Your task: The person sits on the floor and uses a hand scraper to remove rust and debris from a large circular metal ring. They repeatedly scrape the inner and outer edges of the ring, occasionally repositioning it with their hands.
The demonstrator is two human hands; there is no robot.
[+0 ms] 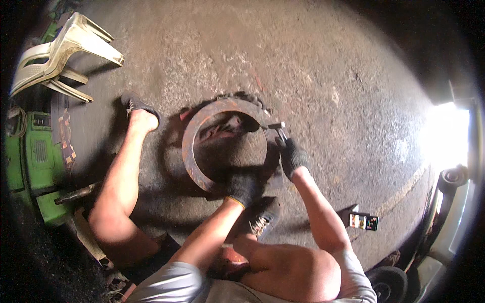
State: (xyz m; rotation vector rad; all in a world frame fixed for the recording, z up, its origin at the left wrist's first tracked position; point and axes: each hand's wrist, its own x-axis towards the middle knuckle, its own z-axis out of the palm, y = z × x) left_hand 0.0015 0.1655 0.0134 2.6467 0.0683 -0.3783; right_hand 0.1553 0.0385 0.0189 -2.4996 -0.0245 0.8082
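A large flat metal ring (191,154), rusty and grey, lies in front of me. My left hand (245,186), in a dark glove with a yellow cuff edge, is on the ring's near side; deep shadow hides its fingers. In a dark glove too, my right hand (294,157) is closed around the handle of a hammer (275,125). The hammer's head is at the ring's right rim. Through the ring's opening shows a crumpled dark reddish cloth (222,129).
My shoes rest on the stained floor (333,76), one left of the ring, one near it. A pale plastic chair (76,40) stands far left, above a green machine (43,156). A lit phone (363,222) lies right of my right arm. A wheel (388,284) sits lower right.
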